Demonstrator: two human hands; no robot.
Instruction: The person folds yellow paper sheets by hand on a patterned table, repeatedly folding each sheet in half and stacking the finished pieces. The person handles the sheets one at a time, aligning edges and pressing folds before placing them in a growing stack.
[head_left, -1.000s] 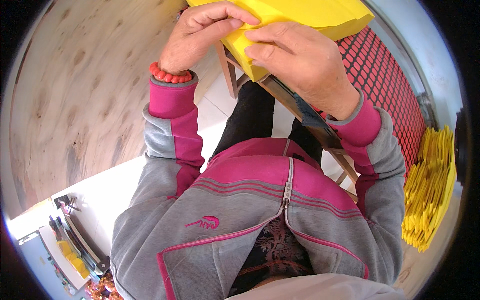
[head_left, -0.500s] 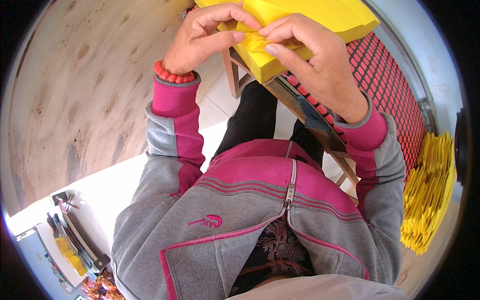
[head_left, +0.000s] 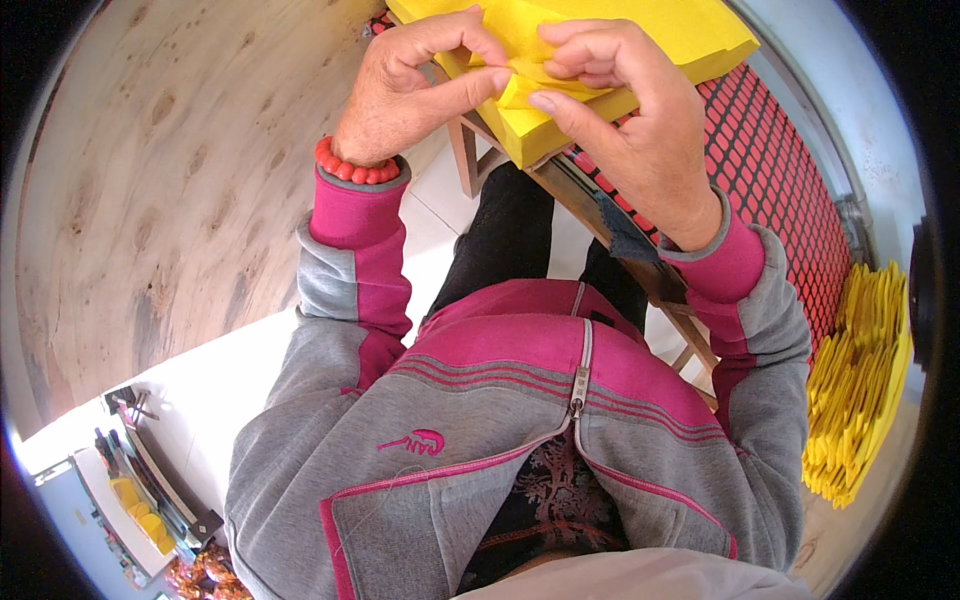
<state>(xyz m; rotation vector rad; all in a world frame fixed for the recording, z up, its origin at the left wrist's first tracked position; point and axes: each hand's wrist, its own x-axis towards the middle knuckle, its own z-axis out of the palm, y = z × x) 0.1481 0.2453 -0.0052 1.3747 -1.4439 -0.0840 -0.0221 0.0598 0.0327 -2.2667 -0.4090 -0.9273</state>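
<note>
A thick stack of yellow paper sheets [head_left: 690, 40] lies at the top of the view. Over its near left corner, my left hand [head_left: 415, 85] pinches a folded piece of yellow paper [head_left: 525, 88] between thumb and forefinger. Close by on the right, my right hand [head_left: 640, 115] hovers with its fingers loosely curled and apart from the thumb. The right thumb tip is at the edge of the folded paper; whether it touches is hard to tell. A red bead bracelet [head_left: 357, 172] circles my left wrist.
The stack rests on a wooden stand [head_left: 575, 195] with a red and black patterned surface [head_left: 770, 150]. On the right stands a pile of folded yellow papers [head_left: 855, 390]. A wood-grained board [head_left: 180, 190] fills the left. Shelves with small items [head_left: 135, 500] are at lower left.
My right fingers have lifted and spread from the paper they were pinching. My left hand has shifted slightly right, its pinch now on the fold.
</note>
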